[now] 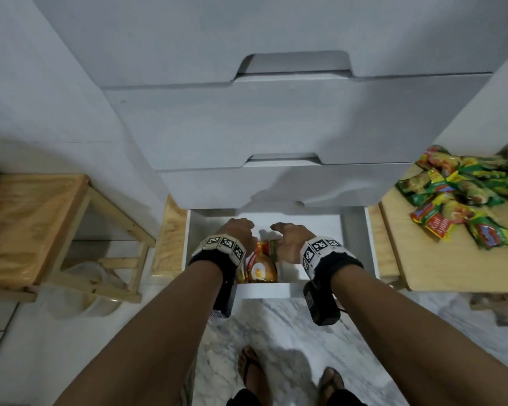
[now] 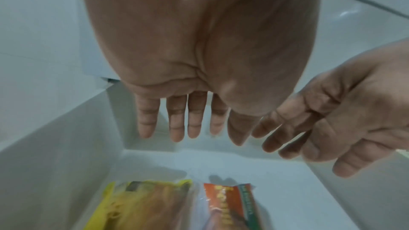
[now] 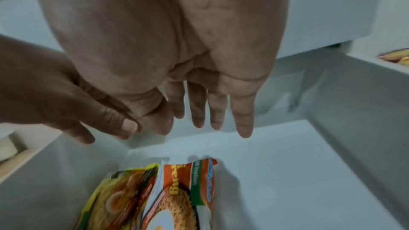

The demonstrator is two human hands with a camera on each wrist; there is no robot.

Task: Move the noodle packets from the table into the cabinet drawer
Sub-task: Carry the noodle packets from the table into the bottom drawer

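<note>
- The fingers (image 2: 175, 125) of the left hand (image 1: 237, 232) hang straight and slightly spread, holding nothing; the right hand (image 1: 288, 240) is the same, its fingers (image 3: 243, 120) extended downward and empty. Both hands hover side by side, close together, above the open drawer.
- The white cabinet (image 1: 247, 118) fills the upper part of the head view, with stacked closed drawer fronts over the lowest one.
- The wooden table (image 1: 452, 259) stands at the right of the cabinet and carries a loose heap of noodle packets (image 1: 464, 194), green, yellow and red, overlapping one another.
- A wooden stool (image 1: 35, 224) stands at the left, well apart from the hands.
- The bottom drawer (image 1: 264, 290) is pulled out; its white floor and walls show in both wrist views.
- Inside it, near the front wall, lie two packets touching side by side: a yellow packet (image 3: 115, 197) on the left and an orange packet (image 3: 183, 195) with a green stripe on the right, directly below the hands and not touched by them.
</note>
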